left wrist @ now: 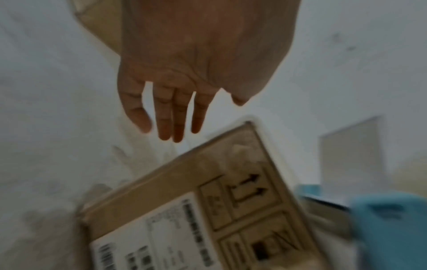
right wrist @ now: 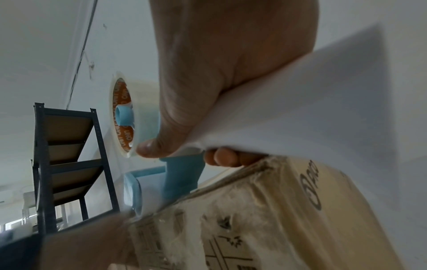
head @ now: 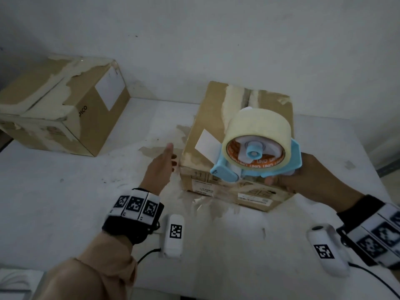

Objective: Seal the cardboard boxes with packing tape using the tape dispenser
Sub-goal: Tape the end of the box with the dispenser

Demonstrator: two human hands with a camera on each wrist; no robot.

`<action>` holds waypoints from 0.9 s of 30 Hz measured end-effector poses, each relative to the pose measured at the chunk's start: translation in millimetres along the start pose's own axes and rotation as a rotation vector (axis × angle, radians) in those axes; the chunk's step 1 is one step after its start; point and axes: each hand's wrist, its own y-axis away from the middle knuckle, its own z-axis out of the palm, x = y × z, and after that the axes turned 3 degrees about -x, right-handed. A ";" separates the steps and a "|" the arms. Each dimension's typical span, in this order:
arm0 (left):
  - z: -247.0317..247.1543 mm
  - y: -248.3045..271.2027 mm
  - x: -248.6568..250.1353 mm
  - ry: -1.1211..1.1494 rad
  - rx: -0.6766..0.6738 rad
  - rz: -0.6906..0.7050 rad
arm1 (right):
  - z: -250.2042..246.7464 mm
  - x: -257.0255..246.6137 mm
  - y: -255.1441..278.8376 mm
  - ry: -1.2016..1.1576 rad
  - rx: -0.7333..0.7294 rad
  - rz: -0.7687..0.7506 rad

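While the right hand [head: 303, 176] grips the tape dispenser [head: 257, 148] over the near box [head: 207, 118], the left hand [head: 160, 167] hovers beside that box, fingers straight.

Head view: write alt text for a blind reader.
A right hand holds a blue tape dispenser over the near cardboard box on a white table. The open left hand reaches beside it.
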 end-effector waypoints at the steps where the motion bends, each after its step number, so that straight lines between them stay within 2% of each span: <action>1: 2.5 6.4 4.5 -0.059 -0.023 0.037 | 0.0 -0.1 0.9 0.001 -0.003 0.001; 3: 9.2 18.9 8.9 -0.286 -0.083 0.120 | 0.1 0.1 2.6 0.014 0.000 -0.004; 5: 11.9 21.6 9.3 -0.393 -0.088 0.171 | -0.5 -0.3 3.4 0.026 0.002 -0.009; 9: 5.2 9.2 9.1 -0.373 -0.102 0.216 | 3.4 -0.7 -0.6 0.044 -0.002 0.002; 14: -7.3 -22.5 24.2 -0.388 -0.023 0.219 | 25.5 -12.8 -19.8 0.037 0.042 -0.029; 20: -6.1 -32.3 40.2 -0.581 0.170 0.224 | 37.7 -26.8 -38.3 0.094 0.113 -0.034; 24: 5.2 -25.3 37.4 -0.624 0.133 0.233 | 35.8 -32.4 -33.9 0.205 0.107 0.009; 27: 4.0 -22.9 34.4 -0.610 0.125 0.225 | 33.7 -36.8 -32.1 0.197 0.075 0.007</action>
